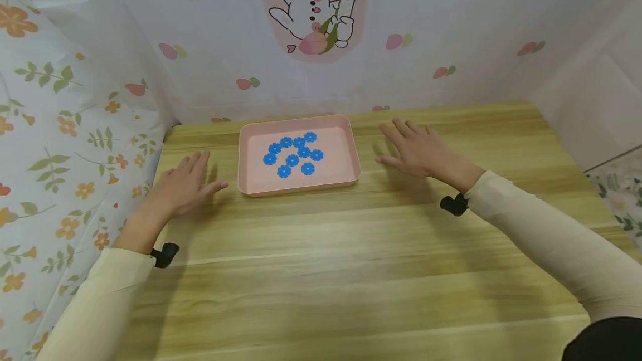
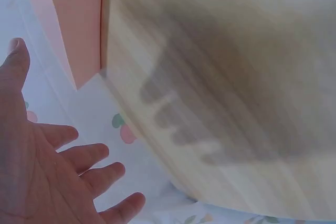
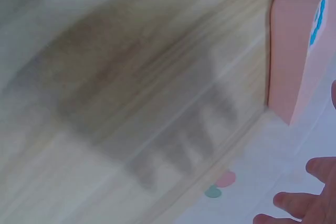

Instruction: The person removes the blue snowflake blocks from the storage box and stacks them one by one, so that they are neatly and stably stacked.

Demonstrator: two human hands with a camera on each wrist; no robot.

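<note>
Several small blue notched discs (image 1: 292,160) lie scattered in a shallow pink tray (image 1: 341,174) toward the table's far side. My left hand (image 1: 183,185) hovers to the tray's left, fingers spread and nothing held. On the other side, my right hand (image 1: 418,149) is held over the wood with its fingers apart and empty. In the left wrist view, that hand (image 2: 50,171) shows its palm side, and the tray's pink wall (image 2: 79,19) stands beyond the thumb. The right wrist view catches fingertips (image 3: 294,203) at the lower right and the tray corner (image 3: 289,77).
The wooden table (image 1: 321,272) extends in front of the tray, with shadows of both hands on it. A white printed cloth (image 1: 200,32) with a rabbit picture hangs behind the far edge, and a floral cloth (image 1: 65,171) hangs at the left.
</note>
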